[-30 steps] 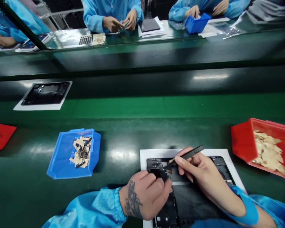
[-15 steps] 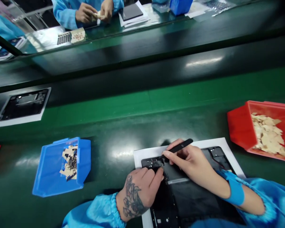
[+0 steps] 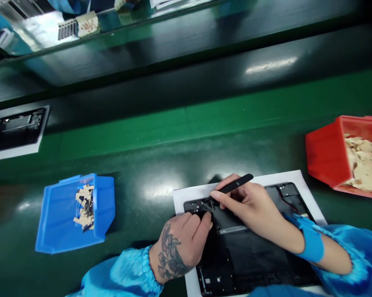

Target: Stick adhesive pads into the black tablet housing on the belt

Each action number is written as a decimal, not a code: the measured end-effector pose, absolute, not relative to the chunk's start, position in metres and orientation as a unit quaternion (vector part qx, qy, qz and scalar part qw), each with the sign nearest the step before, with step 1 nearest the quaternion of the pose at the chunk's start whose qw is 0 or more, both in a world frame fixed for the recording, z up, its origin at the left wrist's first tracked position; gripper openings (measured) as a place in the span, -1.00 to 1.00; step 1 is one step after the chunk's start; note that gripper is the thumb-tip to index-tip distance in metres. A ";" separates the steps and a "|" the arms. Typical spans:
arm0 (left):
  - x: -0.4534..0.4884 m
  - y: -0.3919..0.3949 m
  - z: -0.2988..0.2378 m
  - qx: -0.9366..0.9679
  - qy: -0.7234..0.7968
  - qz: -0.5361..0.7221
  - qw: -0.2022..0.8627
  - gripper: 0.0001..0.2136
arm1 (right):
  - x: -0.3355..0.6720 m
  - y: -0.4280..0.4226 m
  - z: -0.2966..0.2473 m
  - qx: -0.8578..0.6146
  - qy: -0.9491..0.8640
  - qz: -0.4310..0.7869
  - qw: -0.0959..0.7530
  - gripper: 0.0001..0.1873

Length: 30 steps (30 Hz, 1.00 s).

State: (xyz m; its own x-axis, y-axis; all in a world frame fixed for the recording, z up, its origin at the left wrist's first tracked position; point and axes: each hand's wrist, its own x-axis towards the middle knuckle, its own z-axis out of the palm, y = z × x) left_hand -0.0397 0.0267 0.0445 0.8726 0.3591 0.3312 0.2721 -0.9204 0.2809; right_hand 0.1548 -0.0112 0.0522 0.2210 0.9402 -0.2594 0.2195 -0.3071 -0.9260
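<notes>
An open black tablet-like device [image 3: 260,255] lies on a white sheet [image 3: 190,192] in front of me, its inner parts exposed. My right hand [image 3: 250,202] grips black tweezers [image 3: 237,183] like a pen, their tips down at small parts near the device's upper left corner. Just below those tips, my left hand [image 3: 182,243] rests over the device's left edge with its fingers curled together. Whatever those fingertips pinch, if anything, is hidden. A blue band [image 3: 312,245] circles my right wrist.
A blue bin [image 3: 65,222] with small tan and black pieces stands at left. On the right is a red bin [image 3: 325,152] holding many tan flakes. Another opened device [image 3: 17,128] lies on a sheet at far left. A raised ledge [image 3: 173,78] runs across the back.
My view has tipped down and shifted slightly, so the co-worker's hands across the bench have left the picture. Both my hands and the tweezers stay nearly in place on the device.
</notes>
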 end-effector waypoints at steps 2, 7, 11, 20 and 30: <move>-0.040 0.026 0.045 0.961 0.168 0.185 0.114 -0.79 | 0.154 -0.011 0.051 -0.669 -0.428 0.457 0.401 -0.75; -0.038 0.025 0.043 0.954 0.183 0.214 0.105 -0.80 | 0.152 -0.010 0.049 -0.658 -0.445 0.433 0.424 -0.76; -0.037 0.027 0.038 0.951 0.183 0.228 0.102 -0.81 | 0.151 -0.010 0.048 -0.657 -0.454 0.431 0.421 -0.76; -0.045 0.029 0.027 0.955 0.175 0.229 0.061 -0.84 | 0.148 -0.019 0.029 -0.670 -0.462 0.400 0.421 -0.75; -0.042 0.029 0.031 0.954 0.176 0.230 0.077 -0.83 | 0.150 -0.018 0.038 -0.672 -0.457 0.414 0.410 -0.74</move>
